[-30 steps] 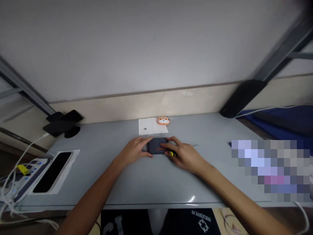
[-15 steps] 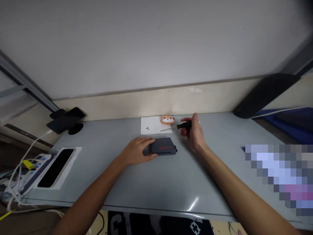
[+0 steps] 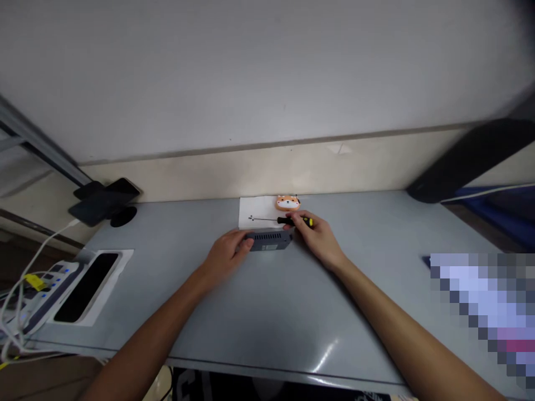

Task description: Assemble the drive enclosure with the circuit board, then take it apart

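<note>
My left hand (image 3: 228, 253) grips the left end of a dark grey box with vent slots (image 3: 268, 242), tipped so that a slotted side and a pale label show. In my right hand (image 3: 315, 236) is a screwdriver (image 3: 295, 221) with a black and yellow handle, its thin shaft pointing left. The tip is over a white paper sheet (image 3: 246, 206), close to several tiny black pieces, likely screws (image 3: 251, 218). Whether the tip touches one I cannot tell. An orange and white animal-face case (image 3: 288, 203) sits at the sheet's right end, just beyond my right fingers.
A phone (image 3: 87, 287) lies on white paper at the left, beside a power strip (image 3: 52, 295) with white cables. Behind them a dark device leans on a stand (image 3: 123, 216). A black cylindrical object (image 3: 463, 161) stands at the back right. The wall closes off the grey table (image 3: 267, 317).
My right hand has moved left, bringing the screwdriver's tip near the small black pieces. The box has been tipped in my left hand, from its top face showing to its slotted side.
</note>
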Demonstrator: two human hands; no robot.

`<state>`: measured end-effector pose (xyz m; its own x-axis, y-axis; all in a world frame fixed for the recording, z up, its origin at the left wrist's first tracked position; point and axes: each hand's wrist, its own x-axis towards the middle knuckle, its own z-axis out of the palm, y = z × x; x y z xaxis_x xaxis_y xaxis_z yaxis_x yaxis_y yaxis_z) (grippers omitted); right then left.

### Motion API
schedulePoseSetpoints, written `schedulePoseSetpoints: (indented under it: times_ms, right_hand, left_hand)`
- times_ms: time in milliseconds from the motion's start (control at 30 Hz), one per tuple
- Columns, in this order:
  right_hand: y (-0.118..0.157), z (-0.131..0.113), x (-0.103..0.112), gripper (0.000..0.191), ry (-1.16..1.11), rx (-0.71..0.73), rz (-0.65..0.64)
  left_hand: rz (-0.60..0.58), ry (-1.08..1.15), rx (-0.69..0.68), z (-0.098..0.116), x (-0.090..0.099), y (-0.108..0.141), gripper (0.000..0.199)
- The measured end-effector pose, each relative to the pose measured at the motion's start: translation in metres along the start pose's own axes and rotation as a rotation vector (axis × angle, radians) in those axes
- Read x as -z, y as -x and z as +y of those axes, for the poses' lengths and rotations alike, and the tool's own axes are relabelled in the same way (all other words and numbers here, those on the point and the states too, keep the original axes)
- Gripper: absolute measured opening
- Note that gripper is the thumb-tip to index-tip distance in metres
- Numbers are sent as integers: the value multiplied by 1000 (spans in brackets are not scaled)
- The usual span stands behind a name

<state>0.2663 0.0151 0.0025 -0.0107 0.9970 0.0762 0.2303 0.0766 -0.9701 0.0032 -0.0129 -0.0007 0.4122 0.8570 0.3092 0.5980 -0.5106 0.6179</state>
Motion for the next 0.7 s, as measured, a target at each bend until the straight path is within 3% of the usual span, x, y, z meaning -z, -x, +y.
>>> schedulePoseSetpoints:
  times_ms: [267, 433, 567, 700]
  right_hand:
    - [0, 2, 1, 51, 17, 7, -1]
    - [1, -9, 11, 53, -175, 26, 92]
    - [4, -17, 17, 54, -335, 9, -11]
    - [9, -20, 14, 51, -278, -5, -71]
  left_hand:
    - [-22, 141, 64, -9, -4, 1, 39]
    - [-13, 137, 106, -3, -1, 1, 37]
    - [40, 121, 89, -3, -2, -1, 32]
    - [73, 109, 92, -4, -1, -1, 34]
